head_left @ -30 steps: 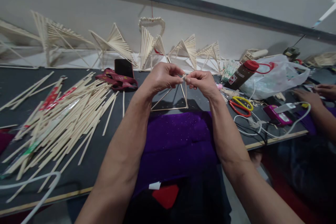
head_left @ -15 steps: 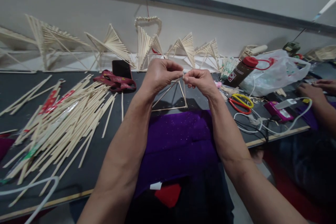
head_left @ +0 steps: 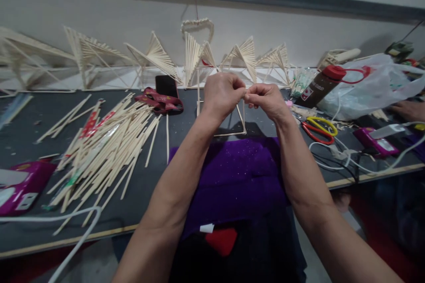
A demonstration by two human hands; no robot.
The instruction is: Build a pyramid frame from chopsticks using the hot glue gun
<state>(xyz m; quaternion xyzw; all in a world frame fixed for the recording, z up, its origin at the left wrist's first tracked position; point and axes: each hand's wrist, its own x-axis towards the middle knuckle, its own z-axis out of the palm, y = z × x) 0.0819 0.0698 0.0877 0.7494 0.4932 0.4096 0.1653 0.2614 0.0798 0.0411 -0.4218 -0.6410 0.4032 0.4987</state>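
My left hand (head_left: 222, 93) and my right hand (head_left: 267, 101) meet over the table, both closed in a pinch with fingertips almost touching. Between and below them is a small frame of thin wooden sticks (head_left: 229, 133), its lower corner resting on the dark tabletop. Its sticks run up to my fingertips, which pinch the upper joint; the exact contact is hidden by my fingers. My left hand and wrist cover much of the frame's left side. A purple cloth (head_left: 232, 177) with pale specks lies over my lap, just below the frame.
Left lies a pile of loose sticks (head_left: 109, 154), with a magenta device (head_left: 29, 185) and white cable. Behind stand several fan-shaped stick models (head_left: 241, 57), a phone (head_left: 166, 85) and a red lanyard (head_left: 159, 99). Right are scissors (head_left: 318, 132), a bottle (head_left: 314, 88) and a plastic bag (head_left: 375, 88).
The view has swung left, so the surroundings sit further right and the magenta device at left has appeared. My hands remain pinched together at the frame's top.
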